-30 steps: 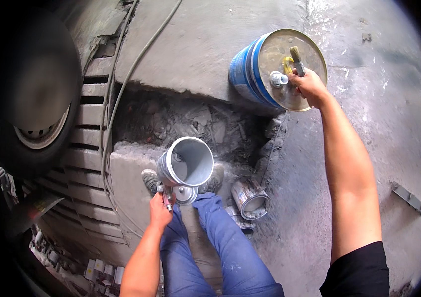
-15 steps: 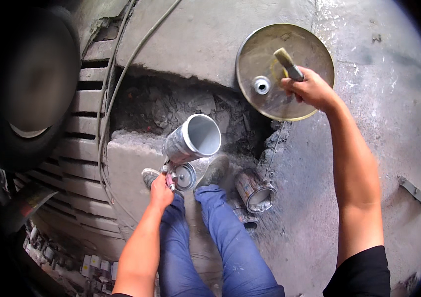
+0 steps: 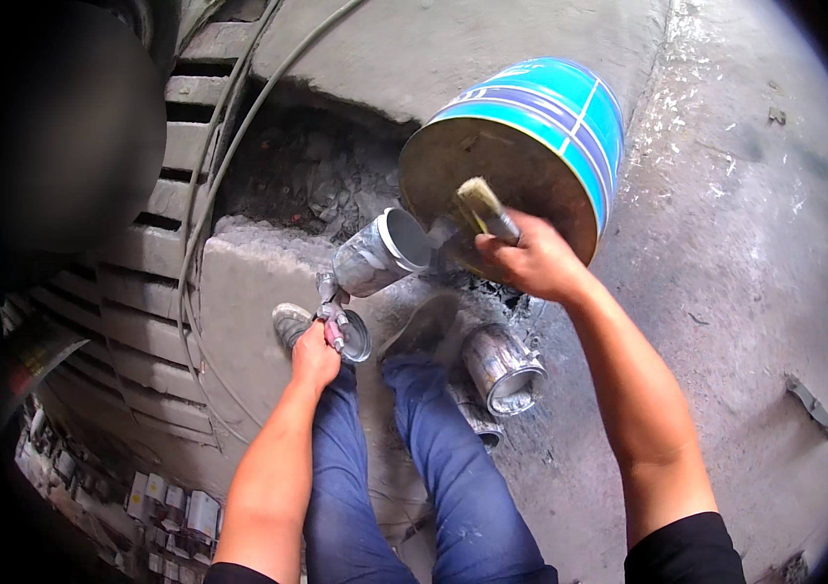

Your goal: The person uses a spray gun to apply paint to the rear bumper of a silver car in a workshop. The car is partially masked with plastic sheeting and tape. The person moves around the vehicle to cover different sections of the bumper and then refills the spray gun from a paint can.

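Observation:
My left hand (image 3: 317, 355) is closed around a metal spray gun (image 3: 329, 292) with pinkish parts. A silver cup (image 3: 363, 261) with a white rim appears joined to it, its mouth tilted to the right. A round grey lid (image 3: 356, 336) is beside that hand; whether I hold it is unclear. My right hand (image 3: 531, 255) grips a paintbrush (image 3: 482, 202), pale bristles pointing up and left. Behind this hand, a blue drum (image 3: 579, 102) leans toward me, its brown round end facing me. Its blurred metal fitting (image 3: 441, 232) is close to the cup's mouth. Whether my right hand touches the drum is hidden.
Two paint-stained cans (image 3: 502, 365) stand right of my feet, one partly hidden. A broken pit (image 3: 307, 161) opens in the concrete ahead. Hoses (image 3: 210, 175) run along slotted slabs on the left, near a dark wheel (image 3: 83, 146). A metal piece (image 3: 811, 407) lies far right.
The drum has tipped toward me, and its blue side now shows. My right hand has moved down and left with the paintbrush. The drum's fitting and the cup have come close together.

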The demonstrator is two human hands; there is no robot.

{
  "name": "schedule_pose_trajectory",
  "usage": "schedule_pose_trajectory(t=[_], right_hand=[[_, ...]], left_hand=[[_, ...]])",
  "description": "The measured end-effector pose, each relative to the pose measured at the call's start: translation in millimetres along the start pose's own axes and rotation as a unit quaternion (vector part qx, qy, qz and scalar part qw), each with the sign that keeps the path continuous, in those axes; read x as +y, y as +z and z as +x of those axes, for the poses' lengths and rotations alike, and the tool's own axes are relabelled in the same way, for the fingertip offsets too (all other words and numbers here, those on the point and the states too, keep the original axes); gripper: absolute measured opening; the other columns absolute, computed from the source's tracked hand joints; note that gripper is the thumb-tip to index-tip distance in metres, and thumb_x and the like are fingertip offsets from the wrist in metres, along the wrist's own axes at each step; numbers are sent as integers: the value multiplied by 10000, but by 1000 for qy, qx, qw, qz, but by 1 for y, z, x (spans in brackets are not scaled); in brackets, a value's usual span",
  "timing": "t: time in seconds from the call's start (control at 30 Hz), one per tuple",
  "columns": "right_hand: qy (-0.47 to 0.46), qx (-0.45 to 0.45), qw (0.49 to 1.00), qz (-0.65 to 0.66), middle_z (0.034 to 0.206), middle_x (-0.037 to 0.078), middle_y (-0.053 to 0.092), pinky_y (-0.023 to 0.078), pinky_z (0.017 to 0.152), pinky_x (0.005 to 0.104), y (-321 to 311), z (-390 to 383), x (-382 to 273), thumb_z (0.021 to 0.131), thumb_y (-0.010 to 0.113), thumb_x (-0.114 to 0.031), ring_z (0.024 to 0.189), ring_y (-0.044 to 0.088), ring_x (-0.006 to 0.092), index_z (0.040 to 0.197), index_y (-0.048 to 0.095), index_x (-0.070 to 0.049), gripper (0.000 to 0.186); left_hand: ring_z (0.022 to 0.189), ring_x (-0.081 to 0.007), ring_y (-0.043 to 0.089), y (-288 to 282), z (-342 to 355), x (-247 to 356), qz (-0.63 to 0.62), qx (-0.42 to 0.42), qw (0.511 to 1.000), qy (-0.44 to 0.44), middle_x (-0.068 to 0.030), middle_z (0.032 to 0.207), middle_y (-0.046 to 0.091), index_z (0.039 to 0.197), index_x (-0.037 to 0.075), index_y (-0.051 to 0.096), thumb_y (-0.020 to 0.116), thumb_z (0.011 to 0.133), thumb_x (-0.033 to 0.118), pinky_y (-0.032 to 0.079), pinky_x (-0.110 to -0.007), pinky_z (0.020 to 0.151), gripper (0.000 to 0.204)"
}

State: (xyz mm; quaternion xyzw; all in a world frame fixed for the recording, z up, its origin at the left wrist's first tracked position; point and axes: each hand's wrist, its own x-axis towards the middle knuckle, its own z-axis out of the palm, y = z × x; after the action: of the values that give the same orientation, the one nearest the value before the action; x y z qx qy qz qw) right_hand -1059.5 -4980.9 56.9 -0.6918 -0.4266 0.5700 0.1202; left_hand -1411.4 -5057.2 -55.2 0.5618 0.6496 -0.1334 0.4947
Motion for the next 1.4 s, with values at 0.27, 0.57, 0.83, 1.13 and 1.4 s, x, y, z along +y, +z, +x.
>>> schedule_pose_trajectory(t=[0.27, 0.57, 0.83, 1.13, 1.4], right_hand=[[-40, 28, 995, -85, 835, 253, 620, 476, 706, 443, 73, 8, 18, 851, 598, -189, 813, 613, 424, 963, 588, -11, 210], [-42, 72, 975, -207, 964, 233, 612, 457, 818, 479, 146, 14, 62, 759, 598, -182, 937, 585, 407, 1010, 605, -47, 285], [-47, 121, 968, -215, 906, 208, 630, 474, 766, 455, 165, 13, 83, 794, 613, -210, 864, 609, 386, 999, 623, -77, 245], [-25, 101, 995, -12, 1013, 241, 623, 464, 829, 448, 94, -11, 57, 867, 570, -225, 973, 588, 423, 1112, 601, -77, 288], [28, 86, 984, 151, 712, -26, 542, 425, 587, 258, -20, -37, 46, 881, 616, -211, 647, 493, 72, 890, 581, -45, 170]], left_hand=[[965, -447, 577, 17, 0, -19, 20, -37, 997, -61, -243, 996, 631, 1050, 65, 584, 467, 913, 300, 445, -504, 822, 296], [1002, -440, 569, 39, 0, -37, 39, -90, 988, -120, -262, 1011, 620, 1047, 59, 589, 482, 862, 202, 440, -493, 856, 257], [996, -450, 566, 38, 5, -36, 56, -89, 988, -110, -265, 1000, 621, 1044, 49, 586, 490, 837, 185, 438, -502, 860, 266], [964, -445, 577, 17, -9, -15, 32, -43, 997, -55, -256, 977, 628, 1023, 53, 585, 484, 843, 177, 441, -508, 833, 240], [824, -383, 614, 2, -15, 24, -11, -15, 999, 49, -227, 877, 635, 1013, 34, 577, 527, 879, 223, 471, -428, 750, 236]])
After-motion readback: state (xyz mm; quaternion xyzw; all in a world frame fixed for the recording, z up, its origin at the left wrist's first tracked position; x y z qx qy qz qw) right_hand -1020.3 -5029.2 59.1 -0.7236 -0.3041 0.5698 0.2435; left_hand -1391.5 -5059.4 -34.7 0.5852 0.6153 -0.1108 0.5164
